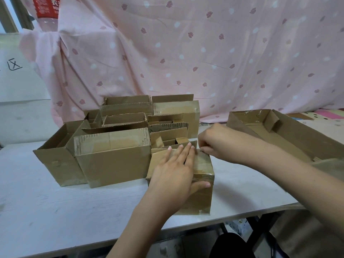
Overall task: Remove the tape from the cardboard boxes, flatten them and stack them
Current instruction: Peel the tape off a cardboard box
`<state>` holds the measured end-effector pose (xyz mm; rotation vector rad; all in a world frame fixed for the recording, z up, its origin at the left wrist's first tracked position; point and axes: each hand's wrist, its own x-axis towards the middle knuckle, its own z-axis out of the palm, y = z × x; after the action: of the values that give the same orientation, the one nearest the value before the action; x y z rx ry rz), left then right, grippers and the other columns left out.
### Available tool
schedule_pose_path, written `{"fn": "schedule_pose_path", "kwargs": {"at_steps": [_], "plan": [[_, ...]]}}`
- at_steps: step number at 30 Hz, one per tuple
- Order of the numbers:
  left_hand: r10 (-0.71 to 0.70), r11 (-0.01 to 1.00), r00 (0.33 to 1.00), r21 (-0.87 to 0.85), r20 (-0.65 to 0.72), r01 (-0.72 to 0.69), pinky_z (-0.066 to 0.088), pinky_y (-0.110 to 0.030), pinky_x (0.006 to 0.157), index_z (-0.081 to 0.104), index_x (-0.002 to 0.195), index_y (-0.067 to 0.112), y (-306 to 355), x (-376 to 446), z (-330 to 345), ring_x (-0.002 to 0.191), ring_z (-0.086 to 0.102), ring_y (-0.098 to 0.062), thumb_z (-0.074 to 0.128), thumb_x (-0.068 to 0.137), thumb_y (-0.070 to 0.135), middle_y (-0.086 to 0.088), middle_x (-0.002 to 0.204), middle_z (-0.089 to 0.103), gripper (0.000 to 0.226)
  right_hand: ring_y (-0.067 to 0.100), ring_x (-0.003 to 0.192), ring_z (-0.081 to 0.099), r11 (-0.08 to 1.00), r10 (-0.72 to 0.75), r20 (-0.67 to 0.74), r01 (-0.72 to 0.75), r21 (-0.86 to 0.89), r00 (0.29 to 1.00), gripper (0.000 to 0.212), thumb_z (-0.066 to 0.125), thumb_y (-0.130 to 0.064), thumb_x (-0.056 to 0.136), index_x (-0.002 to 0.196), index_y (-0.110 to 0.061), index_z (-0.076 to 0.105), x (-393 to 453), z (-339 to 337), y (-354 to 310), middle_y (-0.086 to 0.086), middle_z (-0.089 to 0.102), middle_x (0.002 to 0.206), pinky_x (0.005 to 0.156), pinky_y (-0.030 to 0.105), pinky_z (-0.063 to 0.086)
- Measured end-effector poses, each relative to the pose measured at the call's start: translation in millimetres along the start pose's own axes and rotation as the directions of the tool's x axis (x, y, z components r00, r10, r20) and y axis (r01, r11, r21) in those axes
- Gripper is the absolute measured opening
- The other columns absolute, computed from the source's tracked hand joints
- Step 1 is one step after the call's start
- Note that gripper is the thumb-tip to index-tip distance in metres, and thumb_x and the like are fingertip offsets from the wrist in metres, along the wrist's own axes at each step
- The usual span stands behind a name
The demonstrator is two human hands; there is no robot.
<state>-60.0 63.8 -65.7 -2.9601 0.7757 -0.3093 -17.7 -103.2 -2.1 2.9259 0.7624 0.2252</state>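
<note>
A small taped cardboard box (199, 198) stands near the front edge of the white table (55, 211). My left hand (176, 172) lies flat on its top, fingers straight, thumb down the front face. My right hand (214, 140) has its fingers curled at the box's far right top corner, where clear tape (203, 162) crosses the lid; the fingertips seem to pinch the tape's edge. Several other cardboard boxes (115, 157) stand clustered to the left and behind, some open, some taped.
A large open cardboard box (290, 135) lies on its side at the right, partly over the table's edge. A pink patterned cloth (186, 53) hangs behind. Dark table legs and clutter show below the front edge.
</note>
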Motion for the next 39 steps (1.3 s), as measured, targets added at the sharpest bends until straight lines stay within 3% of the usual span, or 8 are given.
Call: {"fn": "schedule_pose_path", "kwargs": {"at_steps": [9,13,17,25,31,35,37,39], "plan": [[-0.006,1.000,1.000,0.006,0.010,0.006,-0.010,-0.035,0.120,-0.007,0.157,0.012,1,-1,-1,0.152,-0.008,-0.015,0.011,0.079,0.076,-0.002,0.166,-0.009,0.102,0.019,0.088,0.063,0.989,0.040,0.027,-0.043,0.141,0.999,0.020,0.057,-0.026,0.098,0.093,-0.013,0.072,-7,-5,5,0.004,0.072,0.088,0.081,0.039,0.053],[-0.009,1.000,1.000,0.002,0.012,0.009,-0.010,-0.036,0.120,-0.008,0.157,0.012,2,-2,0,0.152,-0.009,-0.015,0.014,0.083,0.076,-0.002,0.166,-0.010,0.101,0.020,0.079,0.060,0.992,0.055,-0.026,-0.052,0.116,0.998,0.019,0.055,-0.020,0.093,0.085,-0.009,0.069,-7,-2,-1,0.006,0.069,0.080,0.074,0.036,0.052],[-0.021,1.000,1.000,0.001,-0.001,0.021,-0.010,-0.035,0.121,-0.009,0.157,0.013,2,-4,0,0.152,-0.010,-0.015,0.019,0.089,0.076,-0.002,0.165,-0.012,0.097,0.011,0.066,0.055,0.940,0.189,-0.056,-0.164,0.298,0.980,0.013,0.063,-0.016,0.084,0.075,-0.008,0.068,-5,3,-3,0.001,0.069,0.070,0.062,0.025,0.046],[-0.032,0.999,0.999,-0.011,-0.011,0.032,-0.009,-0.037,0.121,-0.010,0.157,0.013,3,-7,0,0.152,-0.010,-0.015,0.021,0.091,0.075,-0.002,0.165,-0.012,0.096,0.014,0.058,0.070,0.754,0.409,0.002,-0.339,0.563,0.913,0.024,0.063,-0.013,0.082,0.062,-0.003,0.070,-5,11,-6,0.003,0.070,0.056,0.064,0.030,0.058],[-0.057,0.998,0.998,-0.039,-0.030,0.056,-0.005,-0.038,0.124,-0.008,0.158,0.013,3,-7,0,0.153,-0.009,-0.016,0.022,0.092,0.074,-0.002,0.166,-0.011,0.095,0.027,0.061,0.074,0.412,0.565,0.084,-0.369,0.834,0.821,0.027,0.058,-0.004,0.086,0.067,0.015,0.062,-6,24,-1,0.019,0.072,0.066,0.075,0.057,0.060],[-0.043,0.999,0.998,-0.031,-0.036,0.042,-0.007,-0.036,0.124,-0.008,0.158,0.014,1,-7,1,0.153,-0.008,-0.015,0.017,0.088,0.076,-0.001,0.166,-0.010,0.097,0.024,0.079,0.075,0.391,0.588,0.021,-0.307,0.868,0.809,0.019,0.061,-0.011,0.090,0.080,0.004,0.064,-14,38,2,0.015,0.075,0.078,0.085,0.051,0.059],[-0.035,0.999,0.998,-0.027,-0.043,0.033,-0.008,-0.035,0.122,-0.007,0.158,0.014,-2,-7,1,0.153,-0.007,-0.014,0.012,0.082,0.076,0.000,0.166,-0.009,0.099,0.023,0.090,0.074,0.240,0.527,0.040,-0.194,0.951,0.849,0.008,0.052,-0.008,0.099,0.097,-0.007,0.059,-19,38,4,0.011,0.077,0.090,0.086,0.040,0.060],[-0.023,0.999,0.998,-0.025,-0.051,0.022,-0.009,-0.033,0.121,-0.006,0.158,0.015,-4,-5,2,0.152,-0.006,-0.013,0.012,0.081,0.077,0.001,0.166,-0.008,0.100,0.021,0.092,0.073,0.141,0.413,0.067,-0.137,0.980,0.908,0.026,0.037,0.003,0.102,0.106,-0.007,0.061,-25,35,6,0.012,0.076,0.096,0.079,0.026,0.059]]}}
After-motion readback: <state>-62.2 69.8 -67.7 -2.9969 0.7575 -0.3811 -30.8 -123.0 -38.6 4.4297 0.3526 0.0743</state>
